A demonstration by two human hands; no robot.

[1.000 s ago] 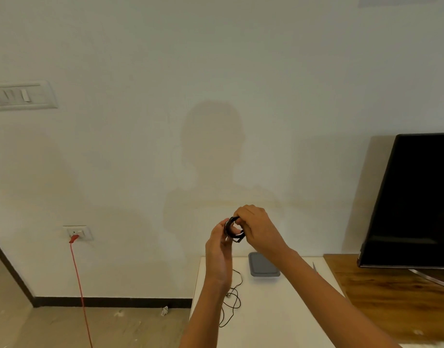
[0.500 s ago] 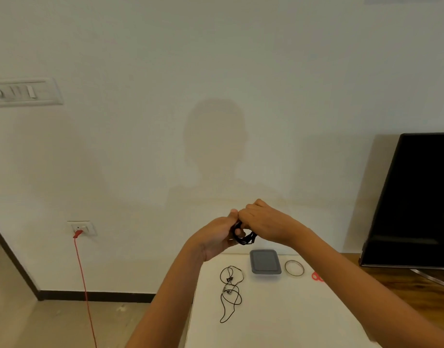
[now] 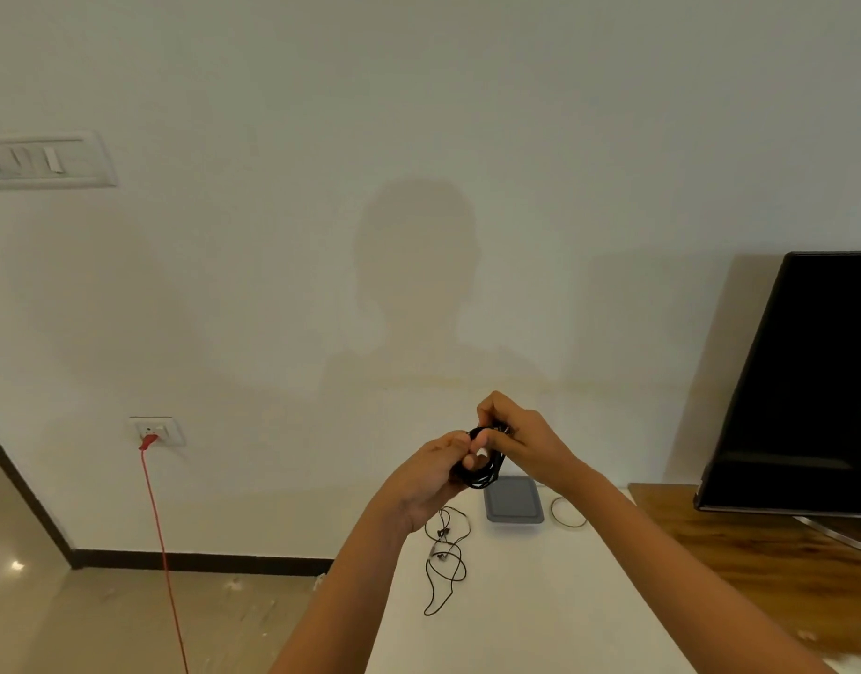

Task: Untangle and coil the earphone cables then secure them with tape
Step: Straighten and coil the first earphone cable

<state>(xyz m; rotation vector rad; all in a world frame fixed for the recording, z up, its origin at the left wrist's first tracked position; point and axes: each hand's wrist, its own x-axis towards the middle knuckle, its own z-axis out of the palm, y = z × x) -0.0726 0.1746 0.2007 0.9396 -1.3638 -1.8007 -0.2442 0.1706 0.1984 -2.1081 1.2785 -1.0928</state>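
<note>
A small coil of black earphone cable [image 3: 488, 478] hangs in the air above the far end of the white counter [image 3: 540, 605], caught between both of your hands. Your left grip [image 3: 428, 479] comes in from 8 o'clock of the coil, fingers curled round its near-left side. Your right grip [image 3: 525, 437] comes in from 2 o'clock, thumb and fingertips pinching the top of the loops. The two sets of fingers meet over the coil, and part of the cable is hidden behind them.

At 6 o'clock below the coil, a second earphone cable [image 3: 445, 559] lies loose and looped on the counter. At 5 o'clock sits a flat grey box [image 3: 513, 503] with rounded corners, and just beside it, at 4 o'clock, a thin ring [image 3: 568, 512] lies flat.

Further out at 3 o'clock, a dark television [image 3: 817, 381] stands on a wooden top [image 3: 783, 557]. At 9 o'clock, a red cord [image 3: 158, 542] drops from a wall socket [image 3: 157, 429] to the floor. At 10 o'clock, a switch panel [image 3: 44, 160] is fixed to the pale wall; its markings are too blurred to read.
</note>
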